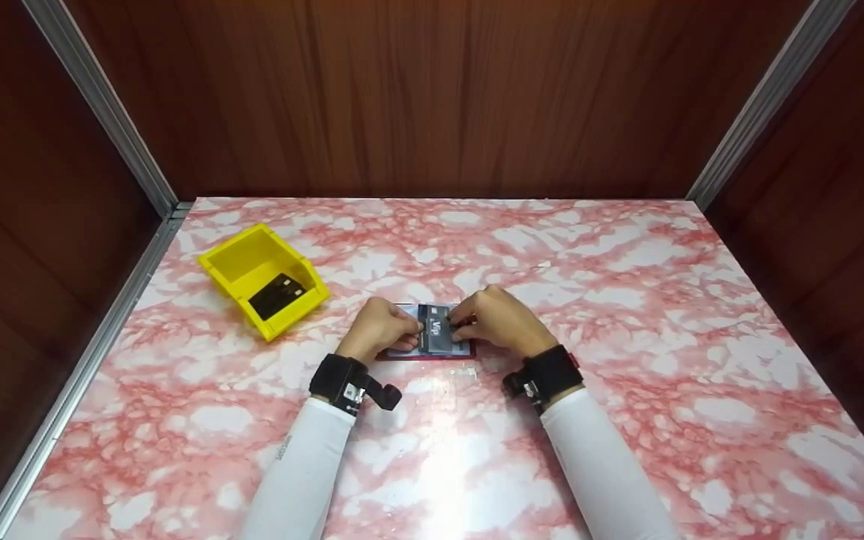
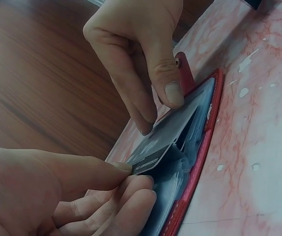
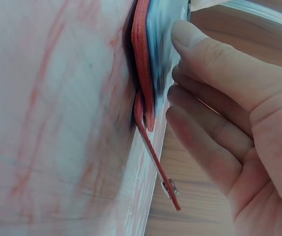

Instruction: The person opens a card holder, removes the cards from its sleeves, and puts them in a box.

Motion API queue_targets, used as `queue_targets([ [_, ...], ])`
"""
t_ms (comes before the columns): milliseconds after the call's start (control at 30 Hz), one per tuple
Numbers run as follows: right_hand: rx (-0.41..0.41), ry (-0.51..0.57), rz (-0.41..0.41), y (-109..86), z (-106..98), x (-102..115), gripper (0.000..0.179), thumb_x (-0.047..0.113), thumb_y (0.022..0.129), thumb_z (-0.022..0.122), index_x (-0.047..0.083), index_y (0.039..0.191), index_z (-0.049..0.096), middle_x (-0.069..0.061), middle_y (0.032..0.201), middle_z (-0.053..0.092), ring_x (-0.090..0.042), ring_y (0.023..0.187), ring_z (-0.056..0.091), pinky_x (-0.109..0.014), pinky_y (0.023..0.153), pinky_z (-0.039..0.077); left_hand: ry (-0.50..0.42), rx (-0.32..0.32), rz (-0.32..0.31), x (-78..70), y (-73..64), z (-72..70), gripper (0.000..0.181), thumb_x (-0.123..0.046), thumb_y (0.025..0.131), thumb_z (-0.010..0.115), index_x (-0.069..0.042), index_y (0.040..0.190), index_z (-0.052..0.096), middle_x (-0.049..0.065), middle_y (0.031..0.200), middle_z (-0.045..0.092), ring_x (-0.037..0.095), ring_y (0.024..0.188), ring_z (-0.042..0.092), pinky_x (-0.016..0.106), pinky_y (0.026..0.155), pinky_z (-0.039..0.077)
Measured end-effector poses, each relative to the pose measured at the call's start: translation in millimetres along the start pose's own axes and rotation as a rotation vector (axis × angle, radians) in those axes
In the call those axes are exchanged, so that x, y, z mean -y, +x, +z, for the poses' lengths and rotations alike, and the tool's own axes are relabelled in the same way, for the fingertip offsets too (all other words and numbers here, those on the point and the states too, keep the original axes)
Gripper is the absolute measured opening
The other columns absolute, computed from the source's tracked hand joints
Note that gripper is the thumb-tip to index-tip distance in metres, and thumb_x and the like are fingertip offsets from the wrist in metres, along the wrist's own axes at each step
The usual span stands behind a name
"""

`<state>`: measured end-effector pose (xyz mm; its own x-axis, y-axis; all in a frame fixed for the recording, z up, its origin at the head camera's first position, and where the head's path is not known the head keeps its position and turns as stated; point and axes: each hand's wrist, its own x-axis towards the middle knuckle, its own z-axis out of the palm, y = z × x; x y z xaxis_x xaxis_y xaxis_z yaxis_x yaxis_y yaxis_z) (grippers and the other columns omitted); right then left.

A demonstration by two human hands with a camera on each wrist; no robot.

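Observation:
A red card holder (image 1: 409, 358) with clear plastic sleeves lies spread out in front of me. A dark grey card (image 1: 439, 339) marked "Vip" is at its middle, partly along a clear sleeve. My left hand (image 1: 381, 328) pinches the card's left edge between thumb and fingers, as the left wrist view shows at the card's numbered strip (image 2: 148, 165). From the other side my right hand (image 1: 505, 322) touches the card's right part with thumb and fingertips, its fingers loosely bent. The holder's snap strap (image 3: 155, 160) sticks out below that hand in the right wrist view.
At the left of the marbled red-and-white table (image 1: 627, 315) stands a yellow bin (image 1: 233, 259) with black cards (image 1: 276, 296) inside. Dark wooden panels (image 1: 432, 97) enclose the table at the back and both sides, with metal posts at the corners.

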<state>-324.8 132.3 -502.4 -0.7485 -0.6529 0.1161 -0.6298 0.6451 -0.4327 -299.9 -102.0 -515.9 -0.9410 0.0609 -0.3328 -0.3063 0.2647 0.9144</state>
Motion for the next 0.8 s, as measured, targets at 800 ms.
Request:
queue_targets([
  [800, 0.002, -0.049, -0.019, 0.2, 2.4, 1.4, 0.021, 0.02, 0.089, 0.09, 0.012, 0.109, 0.088, -0.003, 0.108, 0.086, -0.019, 0.103, 0.082, -0.041, 0.091, 0.065, -0.071, 0.021, -0.001, 2.5, 2.0, 0.8, 0.025, -0.004, 0.098, 0.075, 0.013, 0.115, 0.071, 0.006, 0.077, 0.07, 0.01, 0.059, 0.071, 0.022, 0.06, 0.063],
])
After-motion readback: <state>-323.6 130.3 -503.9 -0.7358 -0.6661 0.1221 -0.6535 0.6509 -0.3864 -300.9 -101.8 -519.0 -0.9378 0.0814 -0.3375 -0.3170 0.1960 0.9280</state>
